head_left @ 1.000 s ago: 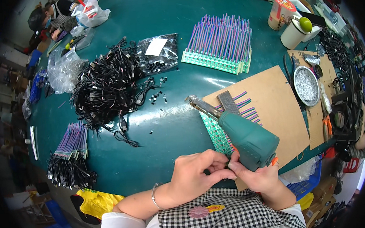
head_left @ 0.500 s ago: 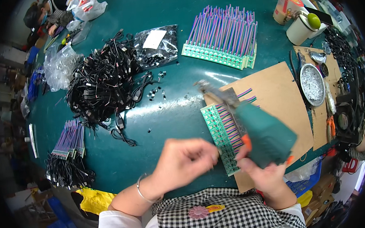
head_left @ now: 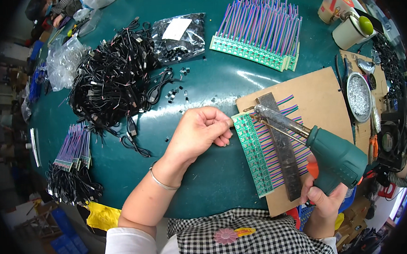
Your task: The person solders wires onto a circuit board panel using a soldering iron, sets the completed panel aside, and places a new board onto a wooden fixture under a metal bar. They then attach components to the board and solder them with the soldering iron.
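A green circuit board panel point(head_left: 254, 159) lies in front of me, its striped purple and blue wires point(head_left: 263, 135) running rightward beneath a dark metal bar point(head_left: 285, 157). My right hand point(head_left: 323, 202) grips a green soldering gun point(head_left: 339, 158) by its handle, around the orange trigger. The gun's metal nozzle points left, its tip close to the board's far end. At that same corner, my left hand point(head_left: 201, 132) is closed in a pinch, thumb and forefinger pressed together. What lies between those fingertips is too small to make out.
Brown cardboard point(head_left: 325, 101) lies under the bar and wires. Farther back sit wired boards point(head_left: 259, 49), a bag of black parts point(head_left: 188, 37) and a heap of black cables point(head_left: 112, 76). Loose components point(head_left: 171, 94) lie beside the heap. A metal bowl point(head_left: 359, 96) stands right.
My left hand has moved away from me, up to the board's far corner. The soldering gun has swung right and nearer me, uncovering the metal bar. The view has shifted slightly.
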Available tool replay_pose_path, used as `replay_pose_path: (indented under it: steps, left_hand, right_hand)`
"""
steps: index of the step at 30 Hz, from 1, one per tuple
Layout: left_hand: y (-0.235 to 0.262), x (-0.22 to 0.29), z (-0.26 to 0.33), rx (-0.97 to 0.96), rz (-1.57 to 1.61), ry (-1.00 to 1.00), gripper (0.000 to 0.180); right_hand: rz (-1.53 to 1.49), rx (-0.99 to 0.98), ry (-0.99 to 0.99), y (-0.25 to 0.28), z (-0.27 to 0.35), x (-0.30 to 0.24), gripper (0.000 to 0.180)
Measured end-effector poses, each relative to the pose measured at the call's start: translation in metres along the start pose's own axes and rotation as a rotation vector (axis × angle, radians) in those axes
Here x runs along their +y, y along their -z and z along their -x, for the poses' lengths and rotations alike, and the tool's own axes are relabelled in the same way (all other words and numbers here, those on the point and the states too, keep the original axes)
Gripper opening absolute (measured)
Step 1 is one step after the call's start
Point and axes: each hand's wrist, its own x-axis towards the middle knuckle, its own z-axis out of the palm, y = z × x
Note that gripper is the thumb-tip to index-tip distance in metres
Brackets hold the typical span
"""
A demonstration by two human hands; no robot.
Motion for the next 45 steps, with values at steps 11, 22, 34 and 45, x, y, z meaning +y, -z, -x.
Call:
replay_pose_path:
  steps: [11,22,34,45]
  left_hand:
    - [0.003,-0.001,-0.001,-0.026,0.008,0.003,0.008]
    - [0.002,-0.003,-0.001,-0.029,0.018,-0.009,0.007]
    - [0.001,-0.003,-0.001,-0.010,0.005,-0.010,0.007]
    - [0.000,-0.004,-0.001,-0.004,-0.018,-0.005,0.008]
  right_hand:
    - [0.013,-0.164,-0.034,0.007,-0.004,0.011,0.049]
    - [0.076,-0.097,-0.081,-0.001,-0.003,0.011,0.047]
    - [-0.006,-0.117,-0.057,0.003,-0.001,0.009,0.048]
    - [0.044,-0.047,-0.050,-0.005,-0.003,0.011,0.047]
